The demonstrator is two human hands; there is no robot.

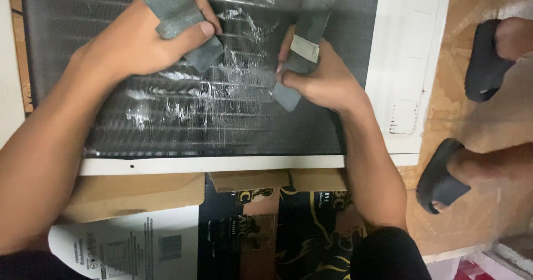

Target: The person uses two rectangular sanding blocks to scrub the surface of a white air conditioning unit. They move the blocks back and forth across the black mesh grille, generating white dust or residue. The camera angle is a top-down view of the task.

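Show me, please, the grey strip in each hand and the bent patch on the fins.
Left-hand grey strip (183, 21), head view: its middle, above the thumb.
Right-hand grey strip (312, 13), head view: upper part.
Bent fin patch (222, 88), head view: its centre.

A dark grey finned metal coil panel (222, 113) with silvery-white scuffed streaks fills the upper left, framed by a white plastic casing (408, 63). Two dull grey flat strips (177, 13), one at upper centre with a whitish band. Black rubber sandals (438, 180) at right; brown cardboard (139, 191) below.

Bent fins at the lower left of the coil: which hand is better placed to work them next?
Probably the left hand: its grey pad sits just above those shiny bent fins, while the right hand holds its pad further right.
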